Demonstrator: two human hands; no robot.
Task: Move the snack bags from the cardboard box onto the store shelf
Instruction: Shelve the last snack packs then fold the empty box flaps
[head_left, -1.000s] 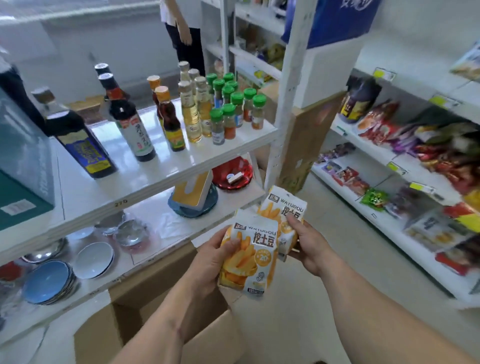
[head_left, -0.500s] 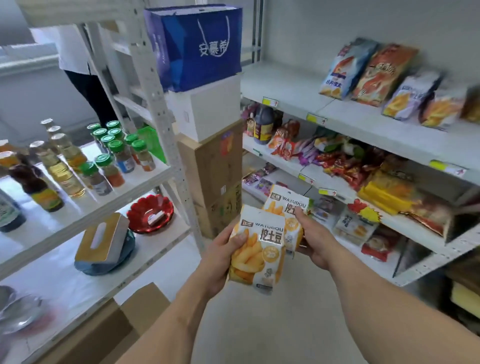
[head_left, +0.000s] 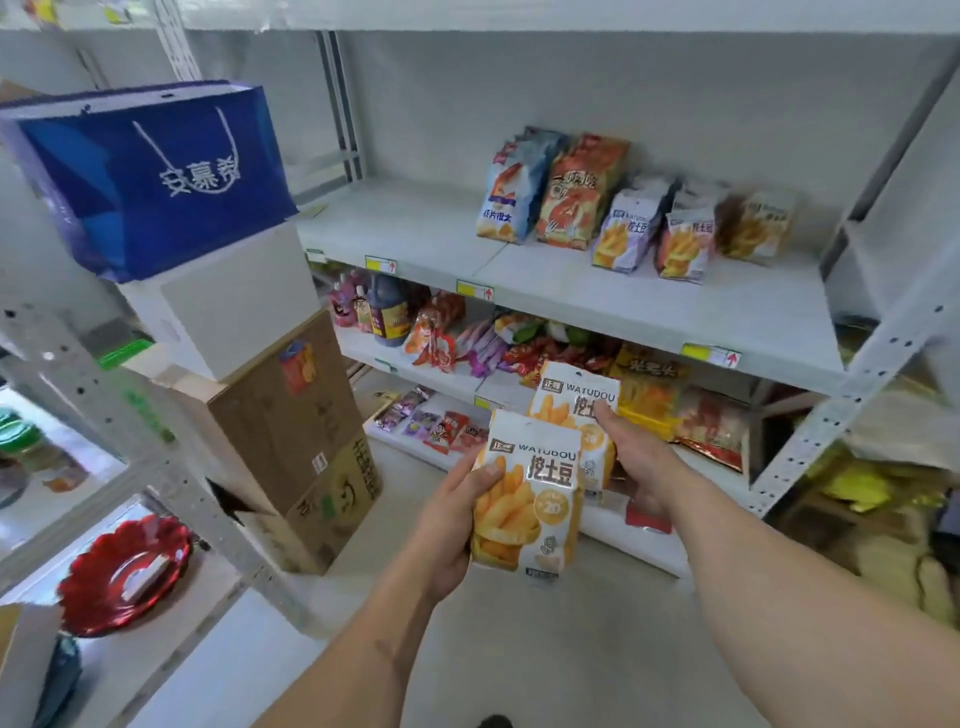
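My left hand (head_left: 454, 514) grips a white and orange snack bag (head_left: 527, 499) printed with fries, held upright at chest height. Just behind it, my right hand (head_left: 636, 457) holds a second bag of the same kind (head_left: 569, 400) by its right side. Both bags hang in front of the white store shelf (head_left: 649, 312). On its upper board several snack bags (head_left: 631, 228) stand in a row toward the right, some of the same fries kind. The cardboard box the bags came from is out of sight.
Stacked cartons (head_left: 291, 436) with a white box and a blue gift bag (head_left: 150, 176) stand left of the shelf. Lower boards hold packed snacks (head_left: 519, 348) and a dark bottle (head_left: 387, 317). A second rack at left carries a red dish (head_left: 122, 571).
My view has swung right from the bottle rack to face the snack shelf. Both hands keep their bags, carried along and held slightly higher toward the shelf.
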